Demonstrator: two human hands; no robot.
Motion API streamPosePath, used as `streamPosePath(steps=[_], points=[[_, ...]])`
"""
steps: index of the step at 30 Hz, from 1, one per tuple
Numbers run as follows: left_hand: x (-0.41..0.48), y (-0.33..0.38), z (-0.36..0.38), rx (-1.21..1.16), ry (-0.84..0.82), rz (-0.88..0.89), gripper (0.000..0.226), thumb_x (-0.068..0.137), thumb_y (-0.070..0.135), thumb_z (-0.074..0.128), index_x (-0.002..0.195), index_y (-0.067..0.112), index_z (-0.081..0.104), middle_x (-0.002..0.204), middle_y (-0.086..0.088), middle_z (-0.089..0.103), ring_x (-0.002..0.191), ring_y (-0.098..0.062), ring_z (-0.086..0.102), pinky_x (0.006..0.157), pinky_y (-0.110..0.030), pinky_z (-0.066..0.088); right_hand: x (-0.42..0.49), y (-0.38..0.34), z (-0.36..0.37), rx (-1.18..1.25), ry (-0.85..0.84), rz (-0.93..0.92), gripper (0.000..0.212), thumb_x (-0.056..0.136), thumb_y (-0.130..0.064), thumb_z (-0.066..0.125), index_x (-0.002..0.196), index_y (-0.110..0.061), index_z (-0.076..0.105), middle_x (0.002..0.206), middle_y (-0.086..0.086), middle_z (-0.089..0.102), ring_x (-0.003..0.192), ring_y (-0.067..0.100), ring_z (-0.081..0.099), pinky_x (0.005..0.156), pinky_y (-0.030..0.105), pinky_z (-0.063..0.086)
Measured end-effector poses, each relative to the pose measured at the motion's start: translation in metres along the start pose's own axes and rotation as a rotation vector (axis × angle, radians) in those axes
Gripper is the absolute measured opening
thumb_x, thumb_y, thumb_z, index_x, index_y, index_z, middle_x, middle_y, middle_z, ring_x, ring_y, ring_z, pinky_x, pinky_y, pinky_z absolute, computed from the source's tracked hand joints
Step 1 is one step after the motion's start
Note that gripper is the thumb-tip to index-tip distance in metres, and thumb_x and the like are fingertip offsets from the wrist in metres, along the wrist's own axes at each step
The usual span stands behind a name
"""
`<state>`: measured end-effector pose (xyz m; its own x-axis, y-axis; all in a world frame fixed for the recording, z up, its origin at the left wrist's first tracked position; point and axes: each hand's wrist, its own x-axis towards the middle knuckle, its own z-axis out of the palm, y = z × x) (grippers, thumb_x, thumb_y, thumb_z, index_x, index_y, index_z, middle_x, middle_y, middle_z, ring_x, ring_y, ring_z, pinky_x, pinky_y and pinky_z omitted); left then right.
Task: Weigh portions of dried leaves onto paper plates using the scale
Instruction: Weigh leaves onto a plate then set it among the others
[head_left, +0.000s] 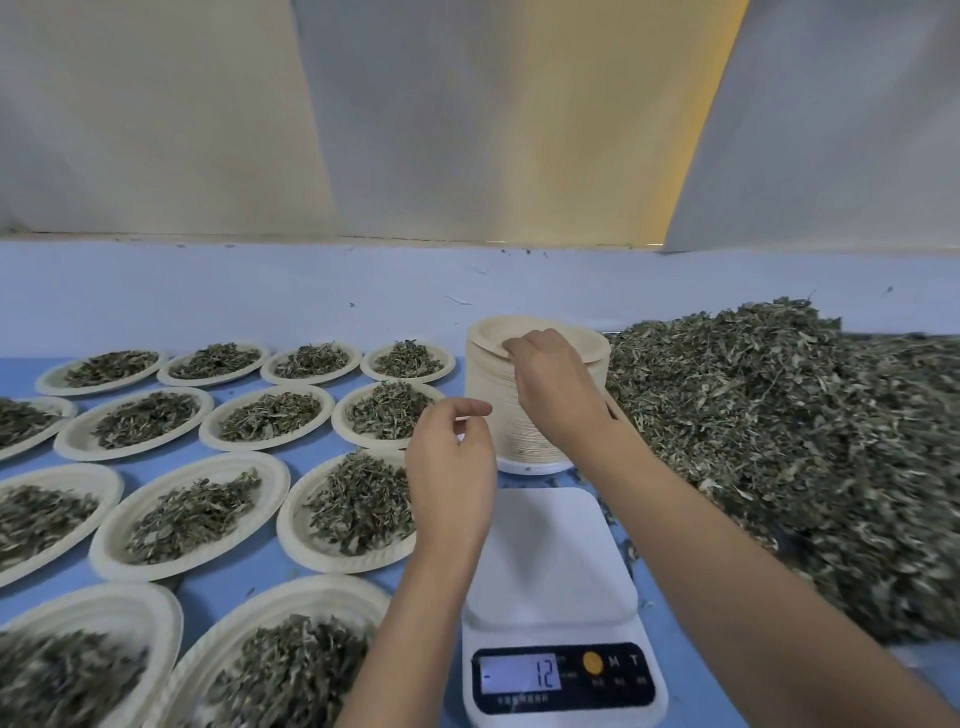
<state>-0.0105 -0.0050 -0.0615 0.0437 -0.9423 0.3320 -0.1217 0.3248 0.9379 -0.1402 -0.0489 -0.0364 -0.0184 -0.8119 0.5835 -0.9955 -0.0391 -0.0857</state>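
Reaching past the scale in the head view, the right hand comes down on the stack of paper plates, which stands just beyond the scale's far edge. Its fingers are curled over the near rim of the top plate and seem to pinch it, though the grip is partly hidden by the back of the hand. The left hand hovers above the scale's far left corner, just beside the stack. Its fingers are loosely curled with the thumb stretched toward the stack, and nothing shows in its grasp.

The scale sits on the blue counter between the two forearms, its white platform toward the stack. Its display on the near side reads 12 with a minus sign.

Right of the scale, a big heap of dried leaves lies loose on the counter and runs to the picture's right edge. Left of the scale are rows of filled plates, each holding a small mound of leaves. The closest one is just beside the scale and partly behind the left wrist. Beyond the stack hangs pale sheeting.
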Motion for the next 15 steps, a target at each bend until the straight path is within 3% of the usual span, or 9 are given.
streamPosePath(steps=[4, 7, 9, 12, 15], points=[[0.006, 0.001, -0.007, -0.040, -0.032, -0.009, 0.024, 0.092, 0.010, 0.048, 0.104, 0.016, 0.068, 0.098, 0.002, 0.068, 0.091, -0.014, 0.062, 0.081, -0.028, 0.047, -0.015, -0.006, -0.012, 0.090, 0.256, -0.156, 0.035, 0.074, 0.022, 0.055, 0.106, 0.013, 0.064, 0.094, 0.024, 0.066, 0.088, 0.040, 0.061, 0.077, 0.042, 0.052], [0.018, 0.002, -0.024, -0.236, 0.011, -0.080, 0.022, 0.096, 0.019, 0.050, 0.083, 0.021, 0.067, 0.082, 0.002, 0.069, 0.083, -0.016, 0.068, 0.065, -0.021, 0.053, -0.039, -0.013, -0.020, 0.149, 0.368, -0.295, 0.034, 0.069, 0.024, 0.065, 0.100, 0.012, 0.068, 0.090, 0.021, 0.068, 0.082, 0.037, 0.065, 0.081, 0.043, 0.055], [0.022, 0.002, -0.033, -0.348, 0.023, -0.126, 0.021, 0.095, 0.025, 0.055, 0.077, 0.023, 0.066, 0.073, 0.004, 0.069, 0.071, -0.011, 0.069, 0.053, -0.017, 0.050, -0.056, -0.016, -0.025, 0.189, 0.333, -0.368, 0.035, 0.070, 0.023, 0.065, 0.103, 0.010, 0.067, 0.094, 0.020, 0.068, 0.086, 0.035, 0.064, 0.091, 0.045, 0.051], [0.021, 0.000, -0.040, -0.351, 0.055, -0.152, 0.017, 0.089, 0.024, 0.064, 0.074, 0.017, 0.068, 0.058, 0.007, 0.066, 0.051, -0.004, 0.060, 0.047, -0.017, 0.048, -0.080, -0.021, -0.030, 0.209, 0.238, -0.465, 0.031, 0.075, 0.017, 0.062, 0.104, 0.009, 0.068, 0.097, 0.018, 0.069, 0.087, 0.033, 0.065, 0.097, 0.043, 0.046], [0.018, -0.004, -0.043, -0.283, 0.070, -0.223, 0.016, 0.087, 0.016, 0.067, 0.071, 0.012, 0.067, 0.047, 0.004, 0.059, 0.041, -0.007, 0.053, 0.047, -0.022, 0.048, -0.094, -0.024, -0.033, 0.341, 0.146, -0.423, 0.024, 0.084, -0.004, 0.066, 0.107, 0.000, 0.070, 0.103, 0.008, 0.071, 0.096, 0.024, 0.065, 0.106, 0.041, 0.040]])
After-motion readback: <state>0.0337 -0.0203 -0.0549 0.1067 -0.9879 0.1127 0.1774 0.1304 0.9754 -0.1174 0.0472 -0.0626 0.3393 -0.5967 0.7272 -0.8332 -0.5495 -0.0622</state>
